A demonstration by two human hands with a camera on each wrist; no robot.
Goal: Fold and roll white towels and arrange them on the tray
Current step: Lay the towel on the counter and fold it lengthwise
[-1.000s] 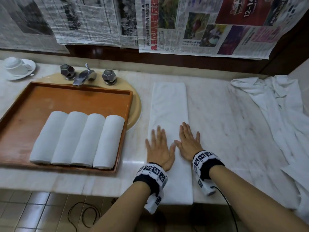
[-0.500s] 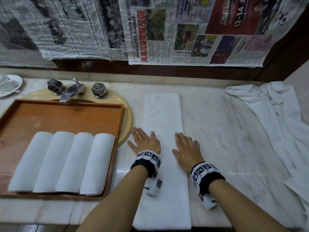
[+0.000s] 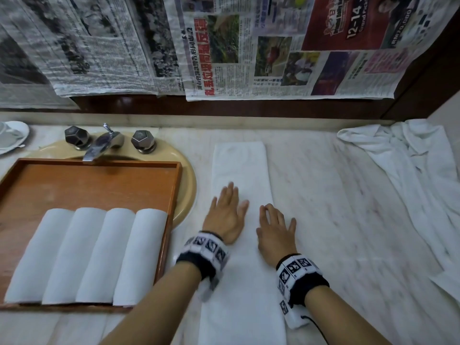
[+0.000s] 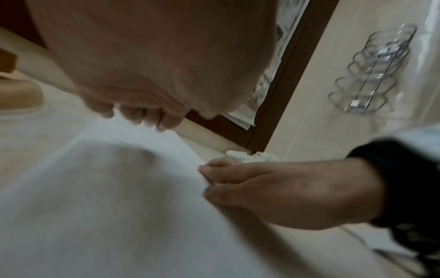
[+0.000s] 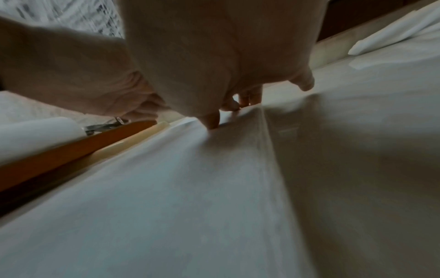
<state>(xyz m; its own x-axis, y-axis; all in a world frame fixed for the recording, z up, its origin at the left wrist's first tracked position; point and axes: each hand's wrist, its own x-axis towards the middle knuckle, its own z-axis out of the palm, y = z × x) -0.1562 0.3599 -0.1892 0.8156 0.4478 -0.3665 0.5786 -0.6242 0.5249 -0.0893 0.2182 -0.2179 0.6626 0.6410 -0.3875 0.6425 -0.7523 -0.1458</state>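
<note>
Towel (image 3: 242, 220), white, folded into a long narrow strip, lies on the marble counter (image 3: 336, 207) just right of the wooden tray (image 3: 94, 188) w/ four rolled towels (image 3: 87, 255); left hand (image 3: 225, 216) presses it flat, fingers straight, right hand (image 3: 275, 231) on its right edge, fingertips curling at the hem. Likely soft, light, limp: best taken at the near end to roll. Newspaper (image 3: 273, 46) above reads "12-14", other print too small.

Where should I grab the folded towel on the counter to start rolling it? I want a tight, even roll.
Take the folded towel at its near short end, by the counter's front edge, one hand at each corner, coming from your own side. It lies flat as a long narrow strip running away from you, so rolling from that end probably keeps the roll straight. The left hand and right hand now press mid-strip.
</note>
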